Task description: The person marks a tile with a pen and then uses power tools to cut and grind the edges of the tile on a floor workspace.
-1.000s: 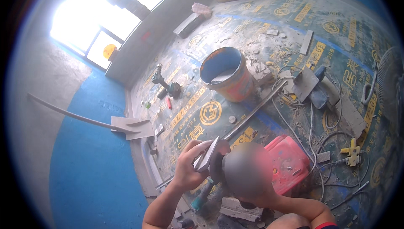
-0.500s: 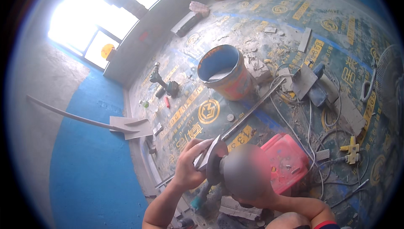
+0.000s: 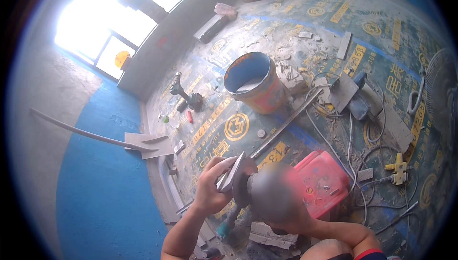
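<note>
My left hand (image 3: 212, 188) is closed around a small flat tile piece (image 3: 230, 173), holding it on edge. Against or very close to the tile's right face is the dark round disc (image 3: 244, 181) of an angle grinder. A smooth grey blur hides much of the grinder's body and part of my right hand (image 3: 296, 222), which appears wrapped round the tool from the right. Below the disc, a dark shaft with a teal end (image 3: 223, 229) points down toward the floor. Under my hands lies a dusty, broken-looking slab piece (image 3: 272, 235).
A red plastic stool (image 3: 324, 183) stands at my right, near a yellow plug (image 3: 400, 168) and tangled cables. Ahead are a paint-stained bucket (image 3: 253, 81), a long metal ruler (image 3: 286, 124) and a cordless drill (image 3: 186, 93). A shovel (image 3: 148, 144) leans at left; a fan (image 3: 441, 95) stands far right.
The tile piece and the grinder's disc have shifted slightly left, and the tile's tilt has changed a little. Both hands keep their hold.
</note>
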A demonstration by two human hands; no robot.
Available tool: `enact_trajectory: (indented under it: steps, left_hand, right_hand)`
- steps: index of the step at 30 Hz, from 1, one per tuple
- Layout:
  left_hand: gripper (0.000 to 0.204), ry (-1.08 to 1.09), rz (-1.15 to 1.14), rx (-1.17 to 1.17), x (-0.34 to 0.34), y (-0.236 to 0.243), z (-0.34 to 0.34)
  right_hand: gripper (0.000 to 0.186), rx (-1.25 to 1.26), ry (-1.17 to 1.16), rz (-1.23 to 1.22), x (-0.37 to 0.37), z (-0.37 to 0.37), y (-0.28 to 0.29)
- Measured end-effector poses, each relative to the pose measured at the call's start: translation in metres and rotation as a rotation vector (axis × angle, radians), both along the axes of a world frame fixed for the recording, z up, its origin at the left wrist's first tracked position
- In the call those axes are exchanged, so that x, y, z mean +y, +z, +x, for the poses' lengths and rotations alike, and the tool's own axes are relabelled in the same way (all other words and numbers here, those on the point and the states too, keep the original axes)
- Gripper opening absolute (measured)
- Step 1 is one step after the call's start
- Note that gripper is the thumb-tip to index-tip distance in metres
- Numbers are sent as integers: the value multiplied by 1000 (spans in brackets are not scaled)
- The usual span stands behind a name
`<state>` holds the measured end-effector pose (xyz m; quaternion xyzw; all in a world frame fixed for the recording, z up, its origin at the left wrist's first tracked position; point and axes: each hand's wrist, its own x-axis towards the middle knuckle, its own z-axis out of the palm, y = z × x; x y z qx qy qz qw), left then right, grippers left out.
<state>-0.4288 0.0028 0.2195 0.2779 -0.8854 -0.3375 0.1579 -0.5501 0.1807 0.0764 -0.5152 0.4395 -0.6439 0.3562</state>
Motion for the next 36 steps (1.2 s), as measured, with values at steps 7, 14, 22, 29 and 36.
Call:
enact_trajectory:
  steps: [7,14,22,29,36]
  left_hand:
    - [67,-56,0,-108,3,11,-2]
    - [60,10,41,-22,2,5,1]
    - [58,-16,22,-24,2,3,-2]
    - [64,-58,43,-75,-4,3,4]
    - [61,-3,29,-65,0,13,-2]
  right_hand:
    - [54,460,-187,-64,-1,-2,7]
    - [62,-5,-47,-73,-7,-5,6]
    - [60,-102,21,77,-1,0,6]
    - [58,-201,15,-22,-3,0,1]
    - [60,96,-61,-79,-13,-4,-6]
